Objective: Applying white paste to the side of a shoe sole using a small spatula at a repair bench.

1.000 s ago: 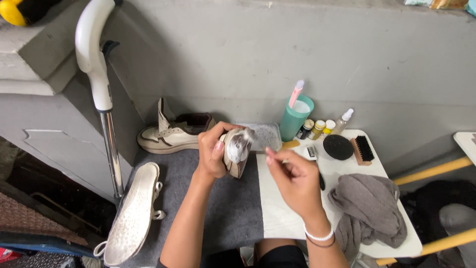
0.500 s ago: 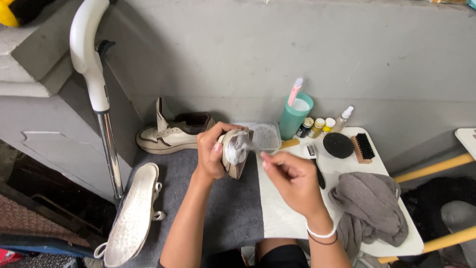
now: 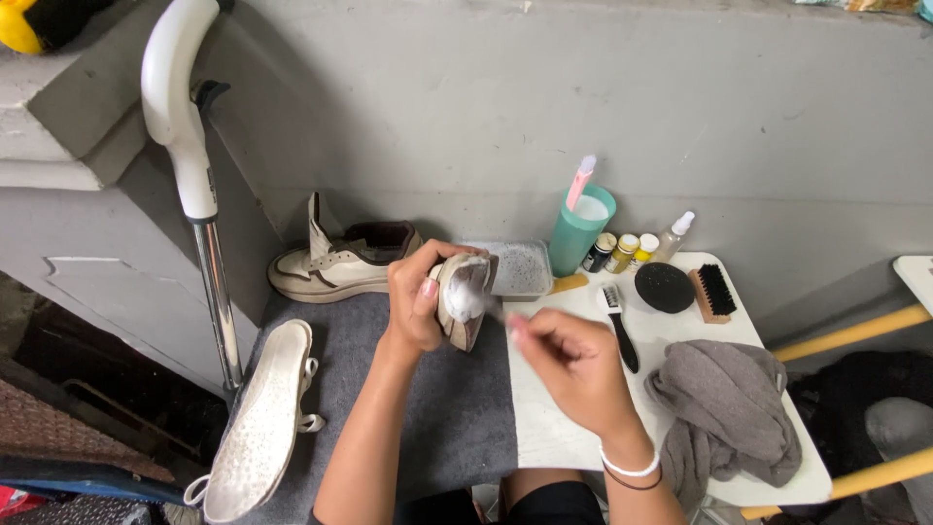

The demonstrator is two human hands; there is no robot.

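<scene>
The left hand is clamping an upturned shoe above the grey mat, while the right hand, fingers pinched together and motion-blurred just beside its toe, is hovering over the white table, near a black-handled brush and a crumpled grey cloth.

— How many shoes?
— Three: one held up mid-frame, one standing behind it, one sole-up at lower left.
— Little paint jars?
— Three, beside one spray bottle.
— Brushes?
— Two: a wooden one, a slim black one.
— Cloths, cups?
— One grey cloth, one teal cup.
</scene>
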